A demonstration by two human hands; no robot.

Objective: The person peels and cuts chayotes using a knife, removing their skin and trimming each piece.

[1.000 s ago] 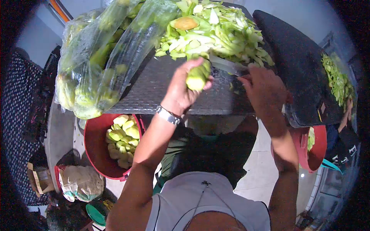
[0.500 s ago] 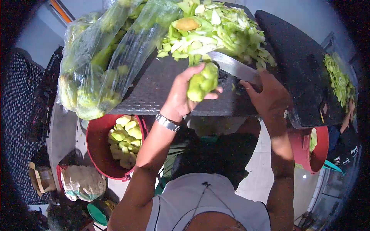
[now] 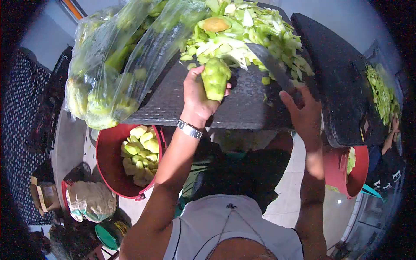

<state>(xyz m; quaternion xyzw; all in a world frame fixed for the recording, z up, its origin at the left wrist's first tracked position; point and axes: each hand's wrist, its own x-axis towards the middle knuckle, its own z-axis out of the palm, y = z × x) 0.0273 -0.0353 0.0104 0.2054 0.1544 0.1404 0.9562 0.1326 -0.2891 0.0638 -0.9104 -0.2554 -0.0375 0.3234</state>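
Left hand (image 3: pixel 197 100): fingers clamped round one green fruit (image 3: pixel 216 79). Right hand (image 3: pixel 306 110), shadowed: fingers seemingly closed on one knife (image 3: pixel 273 65).

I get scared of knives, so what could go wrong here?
The knife in the right hand might cut the left hand, because both hands are bare. The green fruit could slip, since only the left hand holds it.

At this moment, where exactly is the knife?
In the head view, the knife is right of centre, held in the person's right hand above the dark table, slanting across the near side of the green peelings.
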